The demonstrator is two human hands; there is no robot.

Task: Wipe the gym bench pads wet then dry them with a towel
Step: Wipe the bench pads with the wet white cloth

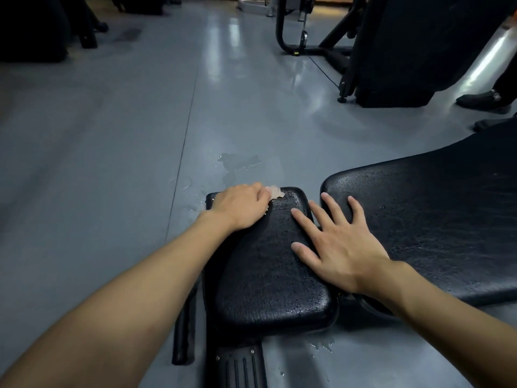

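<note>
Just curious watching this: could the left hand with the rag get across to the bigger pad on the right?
Probably yes. The left hand grips the rag on the small pad, beside the bigger pad; only the right hand, spread across the gap, lies between.

The single wide-angle view sits on the person's head and faces forward and down, close over the seat pad (274,275), which fills the lower middle of the frame with the back pad (433,219) at its right edge. Beyond, the grey floor (112,135) stretches away to dark machine frames (279,26) far off along the top edge
</note>
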